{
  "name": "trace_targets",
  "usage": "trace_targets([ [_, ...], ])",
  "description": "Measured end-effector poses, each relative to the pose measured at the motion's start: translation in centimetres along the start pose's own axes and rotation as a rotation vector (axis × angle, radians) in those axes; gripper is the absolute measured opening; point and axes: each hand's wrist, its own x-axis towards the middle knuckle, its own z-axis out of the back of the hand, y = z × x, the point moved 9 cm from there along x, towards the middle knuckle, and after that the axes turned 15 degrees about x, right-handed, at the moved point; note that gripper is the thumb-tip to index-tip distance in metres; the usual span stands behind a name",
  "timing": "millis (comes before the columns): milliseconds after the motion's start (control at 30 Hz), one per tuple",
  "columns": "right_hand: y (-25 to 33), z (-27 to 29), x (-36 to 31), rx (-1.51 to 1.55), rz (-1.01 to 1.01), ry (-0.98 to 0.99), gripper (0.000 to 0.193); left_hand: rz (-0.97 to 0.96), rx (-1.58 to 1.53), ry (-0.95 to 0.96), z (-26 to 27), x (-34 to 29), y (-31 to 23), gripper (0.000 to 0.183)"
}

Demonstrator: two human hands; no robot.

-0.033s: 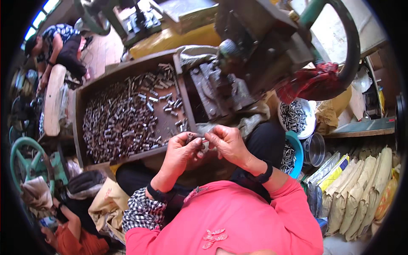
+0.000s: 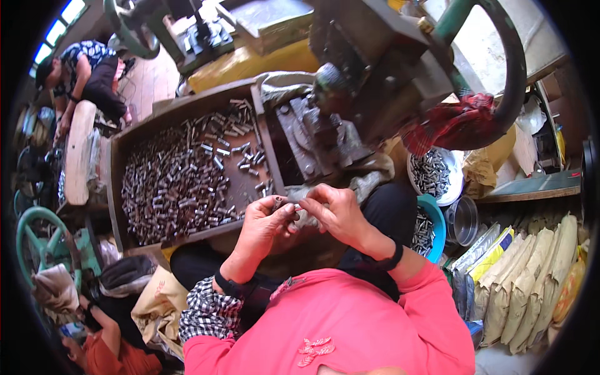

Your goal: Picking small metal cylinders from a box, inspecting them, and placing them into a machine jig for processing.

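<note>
Crowded workshop: at a brown rectangular tray's [image 2: 114, 194] near right corner, left hand [image 2: 257, 226] clamps fingers on a small brown metal tube [image 2: 278, 201]; right hand [image 2: 339, 215] pinches a shiny metal piece [image 2: 297, 207]. Little has shifted; handling seems ongoing.

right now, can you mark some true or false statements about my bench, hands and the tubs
1. The left hand holds a small metal piece. True.
2. The person's hands are wide apart. False: the right hand is close beside the left.
3. The brown tray holds many metal pieces. True.
4. The blue tub is empty. False: it has metal pieces in it.
5. The white tub is right of the tray. True.
</note>
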Motion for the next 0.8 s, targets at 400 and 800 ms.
trace_targets([
  [400,7.1,27.1,-3.9,-0.015,0.462,-0.852,0.043,-0.093,0.227,-0.185,2.9,11.8,-4.0,0.019],
  [800,11.2,29.5,-2.5,-0.168,0.422,-0.811,0.049,-0.063,0.365,-0.253,4.3,17.6,-2.4,0.009],
])
